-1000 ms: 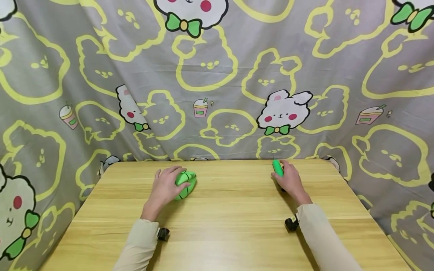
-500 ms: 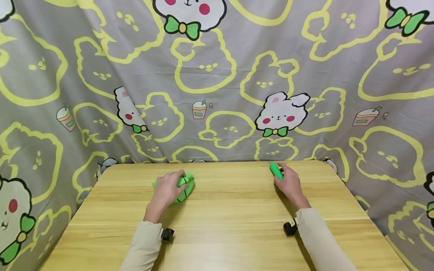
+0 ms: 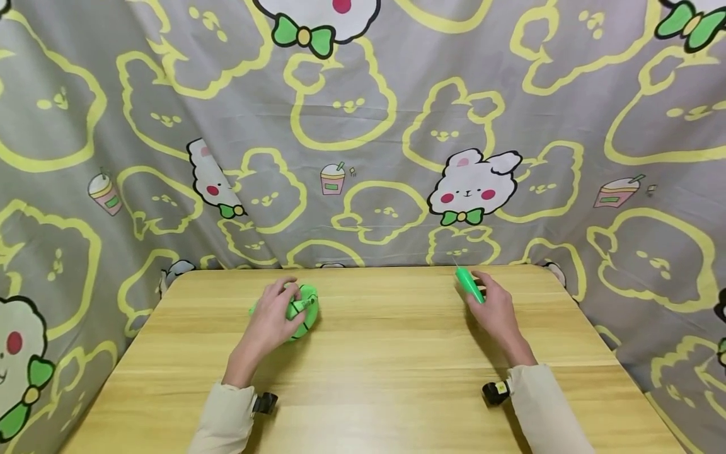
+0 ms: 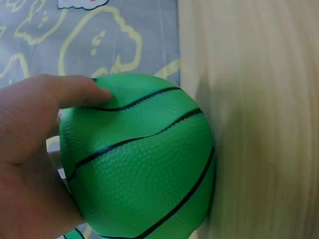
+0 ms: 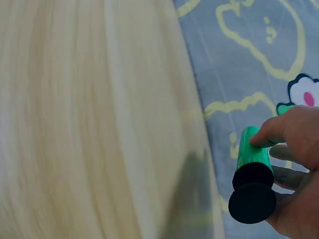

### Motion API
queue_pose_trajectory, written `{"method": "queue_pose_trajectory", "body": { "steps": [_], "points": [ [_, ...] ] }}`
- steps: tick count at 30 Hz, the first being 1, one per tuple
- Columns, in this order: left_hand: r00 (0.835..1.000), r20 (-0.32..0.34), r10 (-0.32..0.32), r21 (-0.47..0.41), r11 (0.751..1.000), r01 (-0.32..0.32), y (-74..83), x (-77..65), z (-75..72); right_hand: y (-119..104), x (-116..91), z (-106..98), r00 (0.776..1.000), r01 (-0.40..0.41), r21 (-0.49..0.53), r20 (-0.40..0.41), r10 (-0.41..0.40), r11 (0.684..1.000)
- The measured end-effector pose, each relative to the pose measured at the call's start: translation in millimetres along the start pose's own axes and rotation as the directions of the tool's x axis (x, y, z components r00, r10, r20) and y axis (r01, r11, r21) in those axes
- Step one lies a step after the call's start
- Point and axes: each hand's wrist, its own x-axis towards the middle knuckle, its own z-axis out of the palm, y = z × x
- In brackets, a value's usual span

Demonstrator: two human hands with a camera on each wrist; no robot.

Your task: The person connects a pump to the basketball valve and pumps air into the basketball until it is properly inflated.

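Note:
A small green ball (image 3: pixel 310 315) with black seam lines is gripped by my left hand (image 3: pixel 271 320) at the left of the table. In the head view the ball looks soft and dented; in the left wrist view its pebbled side (image 4: pixel 144 169) faces the camera. My right hand (image 3: pixel 499 310) holds a slim green ball pump (image 3: pixel 468 284) near the far table edge, fingers and thumb around its barrel. A thin needle points away from its far end. The right wrist view shows the pump's round black end (image 5: pixel 252 203) toward the camera.
Both hands are over a light wood table (image 3: pixel 386 378). A grey curtain (image 3: pixel 374 151) with yellow animal outlines hangs behind and beside it. Each wrist carries a small black camera, such as the right wrist's camera (image 3: pixel 496 393).
My left hand has shifted slightly left with the ball, which has turned in its grip. The right hand has moved slightly right and nearer, and the pump's needle now shows clearly.

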Motion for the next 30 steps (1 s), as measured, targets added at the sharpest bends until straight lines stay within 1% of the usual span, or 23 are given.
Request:
{"method": "queue_pose_trajectory", "body": {
  "steps": [3, 6, 7, 9, 13, 17, 19, 21, 23, 27, 28, 30],
  "points": [
    [0.999, -0.029, 0.035, -0.010, 0.999, -0.035, 0.6, -1.9, 0.3, -8, -3, -3, 0.999, 0.025, 0.021, -0.022, -0.024, 0.999],
    [0.996, -0.052, 0.071, -0.047, 0.996, -0.073, 3.0, -2.6, 0.7, -15, -6, -5, 0.997, 0.053, 0.045, -0.052, -0.051, 0.998],
    [0.996, -0.053, 0.074, -0.061, 0.995, -0.078, 4.0, -3.1, 0.9, -18, -8, -6, 0.997, 0.063, 0.058, -0.057, -0.059, 0.996],
    [0.996, -0.046, 0.078, -0.094, 0.992, -0.082, 6.5, -4.9, 0.8, -23, -12, -6, 0.996, 0.074, 0.083, -0.057, -0.069, 0.994],
    [0.998, 0.006, 0.069, -0.106, 0.992, -0.068, 11.7, -10.5, 1.2, -31, -20, -9, 0.996, 0.079, 0.125, -0.050, -0.073, 0.989],
    [0.994, 0.040, 0.100, -0.083, 0.992, -0.096, 19.8, -14.5, 2.6, -38, -27, -13, 0.996, 0.088, 0.147, -0.046, -0.082, 0.985],
    [0.993, 0.044, 0.110, -0.070, 0.992, -0.107, 24.6, -16.0, 4.5, -41, -30, -16, 0.995, 0.099, 0.153, -0.040, -0.094, 0.983],
    [0.994, 0.042, 0.105, -0.045, 0.994, -0.103, 28.7, -17.7, 7.0, -44, -33, -17, 0.993, 0.113, 0.159, -0.036, -0.108, 0.981],
    [0.995, 0.021, 0.095, -0.008, 0.995, -0.095, 31.6, -19.2, 11.2, -46, -35, -18, 0.993, 0.120, 0.166, -0.026, -0.117, 0.979],
    [0.995, -0.060, 0.078, 0.082, 0.994, -0.073, 33.9, -22.4, 23.4, -51, -37, -20, 0.992, 0.127, 0.186, -0.014, -0.127, 0.974],
    [0.994, -0.080, 0.077, 0.099, 0.993, -0.069, 34.3, -23.3, 26.8, -52, -37, -21, 0.992, 0.127, 0.188, -0.012, -0.127, 0.974],
    [0.992, -0.100, 0.071, 0.115, 0.992, -0.059, 35.0, -25.3, 32.9, -53, -38, -21, 0.992, 0.127, 0.194, -0.013, -0.126, 0.973]
  ]
}}
